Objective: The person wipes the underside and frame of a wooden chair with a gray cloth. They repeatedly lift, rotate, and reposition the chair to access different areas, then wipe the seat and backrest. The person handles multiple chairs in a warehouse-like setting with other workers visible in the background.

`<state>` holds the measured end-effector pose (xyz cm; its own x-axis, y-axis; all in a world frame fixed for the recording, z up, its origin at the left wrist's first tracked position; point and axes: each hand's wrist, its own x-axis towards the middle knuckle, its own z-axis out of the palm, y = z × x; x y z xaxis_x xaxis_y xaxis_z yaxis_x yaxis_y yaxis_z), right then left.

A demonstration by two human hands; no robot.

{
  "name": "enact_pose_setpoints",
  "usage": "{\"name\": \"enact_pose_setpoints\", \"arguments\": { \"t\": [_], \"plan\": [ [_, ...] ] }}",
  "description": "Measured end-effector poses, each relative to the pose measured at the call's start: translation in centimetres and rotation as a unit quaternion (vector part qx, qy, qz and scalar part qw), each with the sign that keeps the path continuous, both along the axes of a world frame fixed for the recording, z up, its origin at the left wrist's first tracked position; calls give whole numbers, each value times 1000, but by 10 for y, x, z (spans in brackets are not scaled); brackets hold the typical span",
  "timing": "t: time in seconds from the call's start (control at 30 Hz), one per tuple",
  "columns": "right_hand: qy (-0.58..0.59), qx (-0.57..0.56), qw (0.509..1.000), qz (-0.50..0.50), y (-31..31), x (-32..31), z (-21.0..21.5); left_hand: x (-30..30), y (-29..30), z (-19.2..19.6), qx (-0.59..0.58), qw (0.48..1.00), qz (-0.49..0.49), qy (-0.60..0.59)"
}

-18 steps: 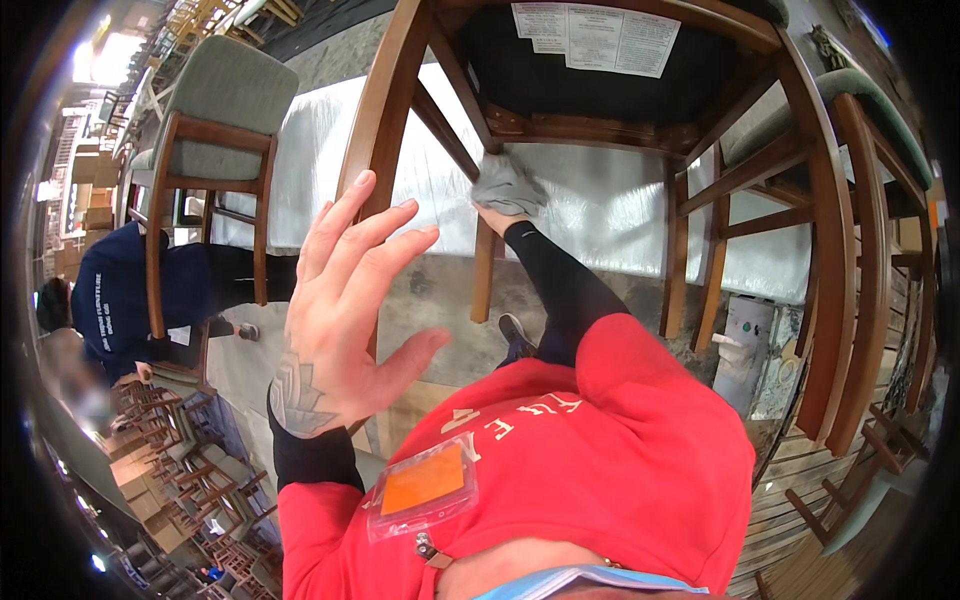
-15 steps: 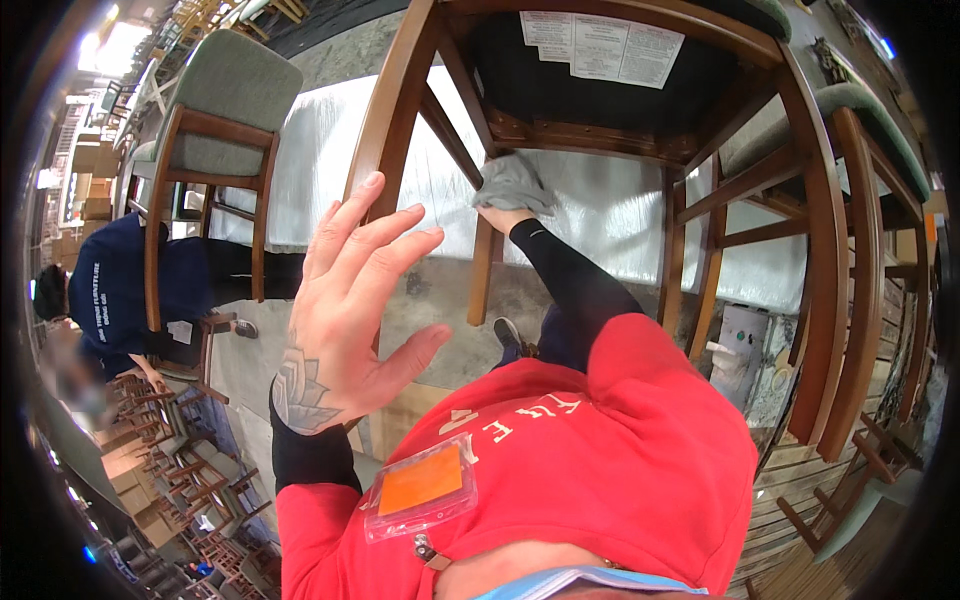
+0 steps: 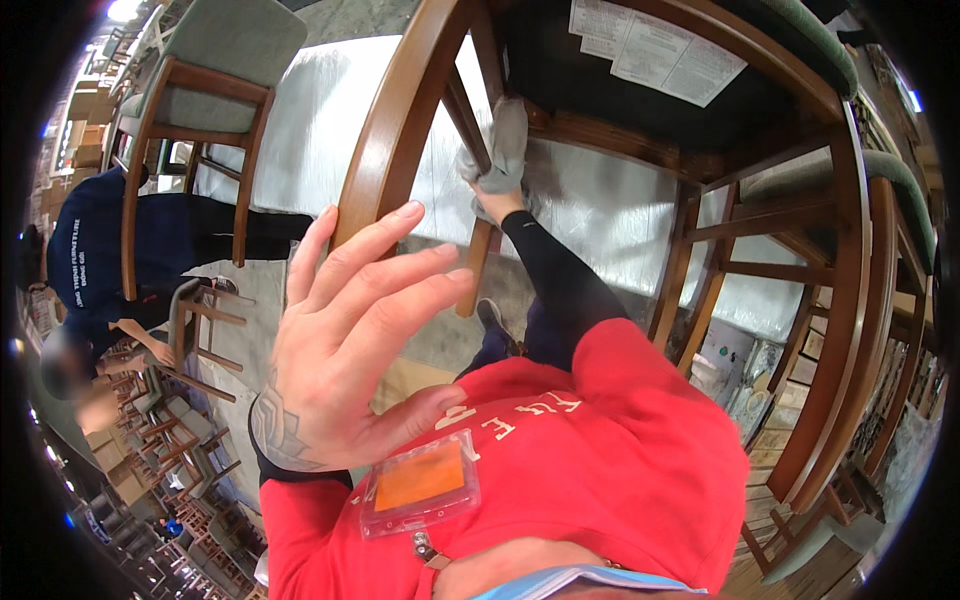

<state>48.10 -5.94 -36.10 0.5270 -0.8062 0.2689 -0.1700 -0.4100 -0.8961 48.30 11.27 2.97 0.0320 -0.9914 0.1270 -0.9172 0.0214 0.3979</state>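
A brown wooden chair [image 3: 385, 140] stands tilted before me, its dark underside and white paper labels [image 3: 655, 50] facing me. My right hand [image 3: 500, 200] grips a grey cloth [image 3: 510, 135], pressed around the far left leg [image 3: 474, 270] where it meets the frame and a rail. The cloth partly hides the fingers. In front of the near left leg, my left hand [image 3: 345, 340] is open with its fingers spread and holds nothing. I cannot tell whether its fingertips touch the wood.
Wrapped silvery sheeting [image 3: 320, 130] lies behind the chair. A grey upholstered chair [image 3: 215, 90] stands at left, near a person in dark clothes [image 3: 120, 235]. Another chair [image 3: 835, 190] is close on the right. Several stacked chairs [image 3: 185, 440] fill the lower left.
My right hand has moved the cloth up along the far left leg and frame. The chair appears shifted and turned in view. My left hand remains open, fingers slightly more bent.
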Motion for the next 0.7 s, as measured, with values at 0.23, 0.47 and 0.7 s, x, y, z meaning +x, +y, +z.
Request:
{"name": "enact_pose_setpoints", "arguments": {
  "t": [0.23,0.47,0.7],
  "plan": [
    [125,6,957,260,12,-32,-29,8,14,-10,-19,996,37,74],
    [293,-248,887,255,-50,-61,-28,0,2,7,27,999,-24,-19],
    [-149,265,922,240,-6,-4,86,-6,5,9,82,996,3,-38]
  ]
}}
